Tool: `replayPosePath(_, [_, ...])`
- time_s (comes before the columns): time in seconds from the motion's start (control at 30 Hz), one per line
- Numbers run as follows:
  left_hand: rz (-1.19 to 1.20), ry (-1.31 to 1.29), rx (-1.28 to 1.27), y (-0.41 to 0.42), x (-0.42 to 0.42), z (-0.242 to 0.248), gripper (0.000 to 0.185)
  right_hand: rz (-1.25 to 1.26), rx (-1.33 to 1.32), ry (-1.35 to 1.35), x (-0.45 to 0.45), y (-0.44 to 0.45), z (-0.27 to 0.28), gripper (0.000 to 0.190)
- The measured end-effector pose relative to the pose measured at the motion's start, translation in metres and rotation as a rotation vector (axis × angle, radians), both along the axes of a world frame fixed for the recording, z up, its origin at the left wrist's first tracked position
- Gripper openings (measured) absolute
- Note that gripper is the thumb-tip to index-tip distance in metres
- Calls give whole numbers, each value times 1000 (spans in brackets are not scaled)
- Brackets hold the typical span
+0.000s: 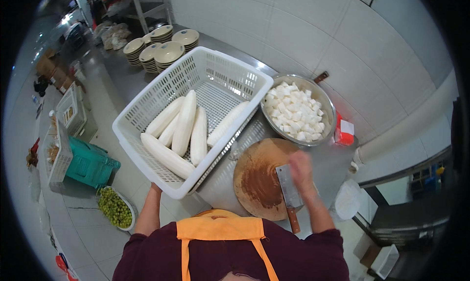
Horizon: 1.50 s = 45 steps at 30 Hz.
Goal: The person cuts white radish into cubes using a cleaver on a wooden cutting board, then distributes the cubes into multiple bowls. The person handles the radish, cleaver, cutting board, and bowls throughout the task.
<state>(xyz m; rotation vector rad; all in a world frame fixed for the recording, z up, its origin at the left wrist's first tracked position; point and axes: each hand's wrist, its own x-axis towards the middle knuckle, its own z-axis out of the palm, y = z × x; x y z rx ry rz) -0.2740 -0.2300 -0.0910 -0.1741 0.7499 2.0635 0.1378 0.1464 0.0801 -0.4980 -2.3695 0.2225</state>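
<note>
A white plastic basket (172,187) holds several long peeled white vegetables (185,123). My left hand (156,188) is at its near left edge, its fingers hidden under the rim. My right hand (301,167), blurred, is above the right side of a round wooden chopping board (257,171). Beneath and beside it a cleaver (288,187) lies on the board, its wooden handle pointing towards me; whether the hand touches it is unclear. Behind the board, a metal bowl (332,123) is filled with white cut chunks (293,112).
Stacked bowls (169,53) stand behind the basket on the steel counter (220,178). A red packet (344,130) and a brown handle (321,77) are by the tiled wall. On the floor at left are a teal crate (90,161) and a tub of green grapes (114,207).
</note>
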Motion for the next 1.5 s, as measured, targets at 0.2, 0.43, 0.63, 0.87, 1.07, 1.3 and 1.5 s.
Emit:
replayPosePath(0.2, [121, -2, -150, -31, 19, 19, 71, -327, 182, -87, -68, 179, 43, 22])
replayPosePath(0.43, [377, 13, -298, -95, 47, 30, 70, 276, -1143, -152, -248, 201, 20, 33])
replayPosePath(0.63, [511, -11, -329, -77, 71, 16, 68, 406, -1850, -398, -313, 166, -16, 31])
replayPosePath(0.87, [599, -28, -320, -47, 74, -7, 67, 404, -1696, -557, -334, 152, -35, 32])
replayPosePath(1.07, [696, -73, -339, -34, 108, -22, 65, 380, -1582, -561, -342, 140, -47, 33])
replayPosePath(1.3, [857, -81, -458, -44, 156, -20, 64, 443, -1530, -609, -362, 119, -81, 34])
replayPosePath(1.5, [1060, -93, -624, -28, 222, -18, 62, 628, -1534, -755, -388, 121, -140, 34])
